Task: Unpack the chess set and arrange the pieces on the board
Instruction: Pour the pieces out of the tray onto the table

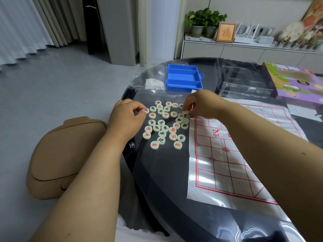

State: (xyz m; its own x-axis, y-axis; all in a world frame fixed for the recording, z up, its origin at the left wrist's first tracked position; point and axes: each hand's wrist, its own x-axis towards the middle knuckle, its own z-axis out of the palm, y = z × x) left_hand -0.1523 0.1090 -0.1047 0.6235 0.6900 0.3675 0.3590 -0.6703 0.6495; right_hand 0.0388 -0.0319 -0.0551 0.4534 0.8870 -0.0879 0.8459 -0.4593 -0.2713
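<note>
- We've got the left hand (126, 113) pinching a disc at the left edge of the heap, fingers curled tight on it.
- Over on the other side, the right hand (197, 103) has its fingertips closed on another disc, right at the board's top-left corner.
- Between them sits the heap of pieces (165, 124) — pale round discs, most face up with red or black characters, loose on the dark glass table (157, 180).
- The board (232, 154) is a glossy sheet with a red grid, just right of the heap; we see no piece on its grid yet.
- So we reckon the unpacking is done — we're in the sorting-and-picking stage, with placement barely begun.
- Next move, as we judge it: carry each held disc onto a line crossing, reading its character and colour first.
- Behind the heap lies the empty blue tray (183, 77), with clear plastic packaging (150, 75) beside it.
</note>
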